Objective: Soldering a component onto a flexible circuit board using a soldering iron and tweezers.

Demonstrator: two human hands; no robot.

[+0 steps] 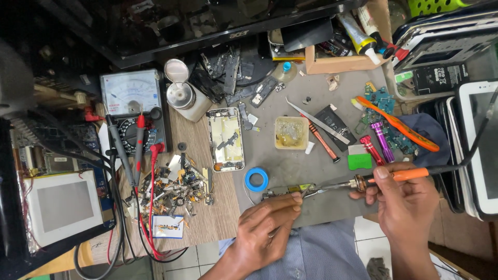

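Left hand (267,220): fingertips pressed together, pinning the small circuit board (284,191) flat on the grey mat (290,166), near centre.
Right hand (407,199): fingers curled round the orange-handled soldering iron (378,179), thumb on top, metal tip meeting the board's right end.
Doing it well: I'd say steady the board, touch briefly, keep fingertips clear of the tip.
Textures: thin rigid board, glossy blue tape roll (256,179) just left, square flux tub (291,133) farther off.

A dark monitor screen (207,26) tops the bench; a white-framed tablet screen (482,145) lies far right.
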